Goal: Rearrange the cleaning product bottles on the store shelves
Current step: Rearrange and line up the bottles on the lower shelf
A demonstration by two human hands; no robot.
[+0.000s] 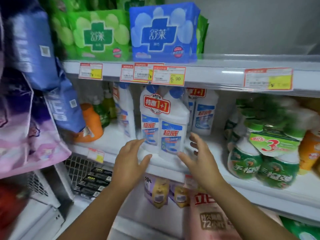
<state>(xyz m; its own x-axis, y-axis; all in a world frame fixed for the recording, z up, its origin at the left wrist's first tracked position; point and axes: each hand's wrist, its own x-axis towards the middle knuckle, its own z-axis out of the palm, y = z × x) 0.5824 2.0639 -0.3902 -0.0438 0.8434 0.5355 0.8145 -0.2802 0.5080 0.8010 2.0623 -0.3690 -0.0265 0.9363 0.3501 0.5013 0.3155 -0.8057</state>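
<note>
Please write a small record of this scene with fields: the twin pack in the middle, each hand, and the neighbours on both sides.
twin pack: two white bottles, blue caps, upright, front of middle shelf
left hand: open, fingertips at its lower left
right hand: open, fingers spread, by its lower right
left neighbour: orange bottle
right neighbour: green bottle pack

The twin-pack stands at the middle shelf's front edge, left hand just left of it, right hand just right. A second pack stands behind it, rightward.

White shelves, grey wall
</note>
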